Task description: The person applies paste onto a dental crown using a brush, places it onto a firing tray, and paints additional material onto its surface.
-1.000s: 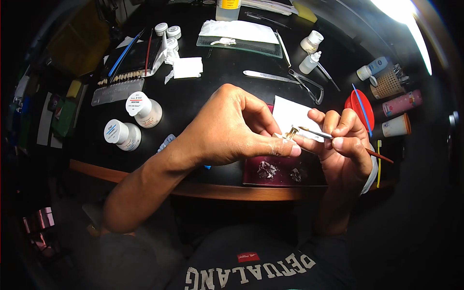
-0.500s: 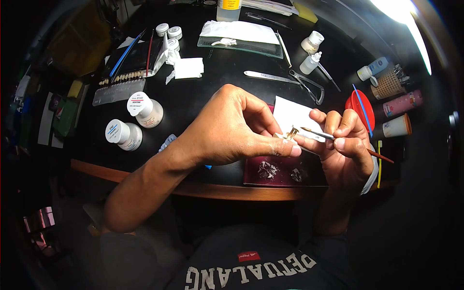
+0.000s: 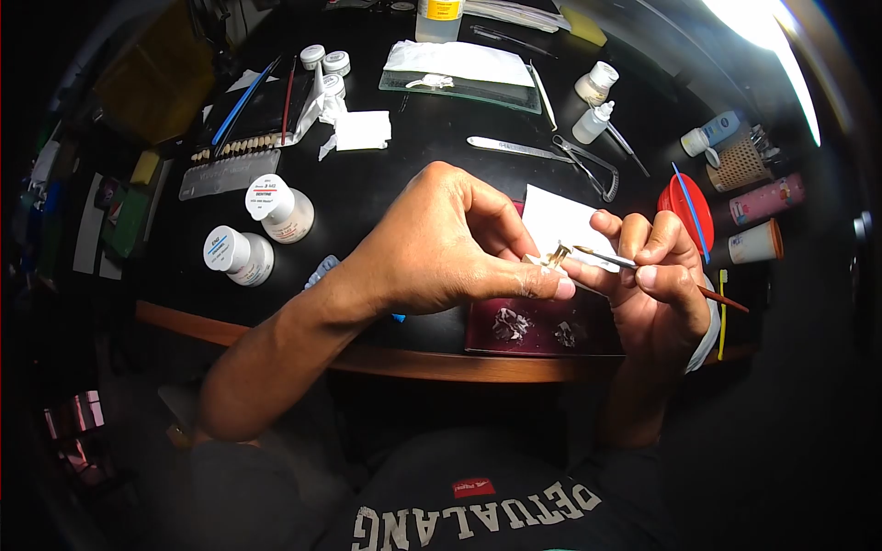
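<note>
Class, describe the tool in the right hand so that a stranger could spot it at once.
Start at the black table and find the right hand above its near edge. In its grip slants a thin brush, tip towards the left hand. Unlike the yellow toothbrush and blue rod nearby, it is held and has a reddish-brown handle end.

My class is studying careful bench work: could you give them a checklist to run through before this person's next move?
1. Left hand gripping the small gold-toned and white piece: ok.
2. Right hand holding the slim brown-handled brush: ok.
3. Brush tip touching the piece: cannot tell; they are very close in this view.
4. Material on the brush tip: cannot tell, too small.
5. Cap on the white-capped bottle with the blue-marked label: ok, on.
6. Dark red flat pad free of debris: not ok; pale scraps lie on it.
</note>
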Tool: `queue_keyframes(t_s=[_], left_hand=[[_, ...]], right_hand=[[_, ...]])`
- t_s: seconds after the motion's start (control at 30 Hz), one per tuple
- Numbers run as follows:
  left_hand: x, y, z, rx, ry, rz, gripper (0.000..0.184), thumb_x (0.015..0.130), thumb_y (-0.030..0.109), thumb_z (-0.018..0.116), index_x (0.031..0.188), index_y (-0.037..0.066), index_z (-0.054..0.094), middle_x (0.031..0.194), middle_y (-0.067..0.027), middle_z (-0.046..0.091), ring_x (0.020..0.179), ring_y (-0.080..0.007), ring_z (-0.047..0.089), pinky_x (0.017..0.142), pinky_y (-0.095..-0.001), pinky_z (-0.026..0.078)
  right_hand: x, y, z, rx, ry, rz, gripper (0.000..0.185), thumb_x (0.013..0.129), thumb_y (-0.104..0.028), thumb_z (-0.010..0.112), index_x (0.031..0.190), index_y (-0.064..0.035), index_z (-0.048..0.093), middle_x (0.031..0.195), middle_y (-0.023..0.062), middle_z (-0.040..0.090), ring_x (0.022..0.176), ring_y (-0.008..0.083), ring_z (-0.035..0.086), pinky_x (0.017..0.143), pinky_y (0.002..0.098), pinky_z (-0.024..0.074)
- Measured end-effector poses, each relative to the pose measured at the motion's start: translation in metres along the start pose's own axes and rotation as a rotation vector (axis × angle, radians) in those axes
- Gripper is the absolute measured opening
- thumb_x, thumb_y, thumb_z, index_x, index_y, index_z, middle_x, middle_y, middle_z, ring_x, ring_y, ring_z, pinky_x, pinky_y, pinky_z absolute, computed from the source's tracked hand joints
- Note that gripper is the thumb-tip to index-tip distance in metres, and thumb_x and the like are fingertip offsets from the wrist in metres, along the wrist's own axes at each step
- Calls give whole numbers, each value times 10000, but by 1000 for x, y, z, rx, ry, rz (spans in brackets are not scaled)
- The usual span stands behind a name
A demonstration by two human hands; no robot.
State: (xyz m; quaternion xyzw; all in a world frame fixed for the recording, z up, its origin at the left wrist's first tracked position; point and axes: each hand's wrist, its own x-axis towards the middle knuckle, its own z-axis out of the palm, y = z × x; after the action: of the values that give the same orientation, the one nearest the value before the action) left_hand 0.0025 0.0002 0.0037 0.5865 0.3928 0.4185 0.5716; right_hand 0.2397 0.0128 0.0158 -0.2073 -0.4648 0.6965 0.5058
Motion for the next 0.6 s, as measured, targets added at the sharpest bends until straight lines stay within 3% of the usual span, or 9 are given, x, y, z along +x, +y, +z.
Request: queue_keyframes(t_s=[0.13,0.23,0.6], left_hand=[[0,0,0,12,-3,2,370,685,255,955,780,-43,757,732,-97,730,686,-112,692,678,-237,562],[-1,5,0,27,-12,-33,267,697,150,939,815,-18,768,751,-56,721,701,-67,641,680,-209,512],[-2,5,0,32,-5,-20,264,688,165,943,799,-3,771,731,-45,716,686,-59,633,659,-200,495]], right_hand=[[0,0,-2,16,-13,1,104,755,73,496,847,24,497,823,140,470,1298,429,500,954,728,503],[0,0,1,3,1,-7,105,759,52,531,855,13,517,784,120,477,1242,395,538,941,690,536],[0,1,-1,-3,-12,-8,114,754,67,514,857,17,519,811,135,484,1265,407,521,942,690,536]])
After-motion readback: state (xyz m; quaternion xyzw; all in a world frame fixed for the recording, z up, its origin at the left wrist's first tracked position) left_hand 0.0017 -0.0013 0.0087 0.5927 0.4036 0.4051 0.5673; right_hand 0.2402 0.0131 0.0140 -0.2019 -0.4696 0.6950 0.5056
